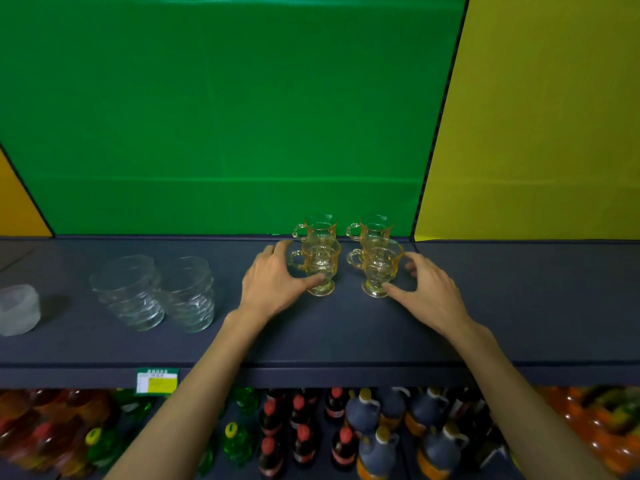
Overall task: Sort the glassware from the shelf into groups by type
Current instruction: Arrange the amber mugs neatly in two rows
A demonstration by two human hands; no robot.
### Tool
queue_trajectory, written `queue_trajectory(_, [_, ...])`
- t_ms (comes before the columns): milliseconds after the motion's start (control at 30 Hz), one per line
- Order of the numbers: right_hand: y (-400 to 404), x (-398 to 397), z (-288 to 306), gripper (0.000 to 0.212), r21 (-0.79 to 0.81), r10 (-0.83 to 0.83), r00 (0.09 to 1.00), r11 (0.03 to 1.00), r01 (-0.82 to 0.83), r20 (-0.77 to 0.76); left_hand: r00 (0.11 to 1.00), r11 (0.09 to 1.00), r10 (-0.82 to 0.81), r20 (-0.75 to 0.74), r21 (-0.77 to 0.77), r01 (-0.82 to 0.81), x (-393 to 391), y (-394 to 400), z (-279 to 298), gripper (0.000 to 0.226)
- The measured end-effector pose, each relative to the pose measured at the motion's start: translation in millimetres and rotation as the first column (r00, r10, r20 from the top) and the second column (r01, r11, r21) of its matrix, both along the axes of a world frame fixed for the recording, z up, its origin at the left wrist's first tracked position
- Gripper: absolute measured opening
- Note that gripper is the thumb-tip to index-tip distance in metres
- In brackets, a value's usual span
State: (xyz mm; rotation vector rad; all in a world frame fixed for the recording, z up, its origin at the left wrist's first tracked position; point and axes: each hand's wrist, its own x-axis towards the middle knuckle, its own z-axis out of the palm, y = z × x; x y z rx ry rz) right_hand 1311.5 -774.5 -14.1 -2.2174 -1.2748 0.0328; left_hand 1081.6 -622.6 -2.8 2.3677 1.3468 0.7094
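Note:
Four amber footed glass mugs with handles stand upright in a two-by-two group on the dark shelf [346, 334]. The front left mug [320, 266] and front right mug [379, 268] are nearest me, with the back left mug [320, 226] and back right mug [375, 226] behind them. My left hand [273, 284] is cupped beside the front left mug, its thumb touching the stem and its fingers by the handle. To the right of the front right mug, my right hand [427, 292] is spread, thumb tip at the foot, fingers apart from the glass. Two clear ribbed tumblers [128, 292] [192, 294] stand together further left.
A frosted white cup [17, 310] sits at the shelf's far left. A green back panel [225, 116] and a yellow panel [536, 116] close the rear. A price tag [156, 381] hangs on the front edge. Bottles [346, 431] fill the shelf below.

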Motion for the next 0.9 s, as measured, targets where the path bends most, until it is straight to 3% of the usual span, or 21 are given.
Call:
queue_trajectory(200, [22.0, 2.7, 3.1, 0.064, 0.139, 0.089, 0.980, 0.988, -0.064, -0.180, 0.989, 0.979, -0.095, 0.116, -0.171, 0.114, 22.2, 24.3, 4.0, 0.091])
queue_trajectory(333, [29.5, 2.4, 5.4, 0.054, 0.191, 0.125, 0.944, 0.979, -0.068, -0.305, 0.977, 0.967, -0.082, 0.195, -0.223, 0.126, 27.8, 24.7, -1.0, 0.073])
queue_trajectory(500, [21.7, -2.2, 7.4, 0.052, 0.191, 0.144, 0.939, 0.978, -0.087, -0.311, 0.974, 0.963, -0.090, 0.209, -0.230, 0.138, 27.4, 22.4, -3.1, 0.064])
queue_trajectory(900, [-4.7, -21.8, 1.1, 0.053, 0.181, 0.150, 0.950, 0.978, -0.102, -0.275, 0.979, 0.977, -0.090, 0.185, -0.174, 0.123, 6.1, -6.6, -11.6, 0.076])
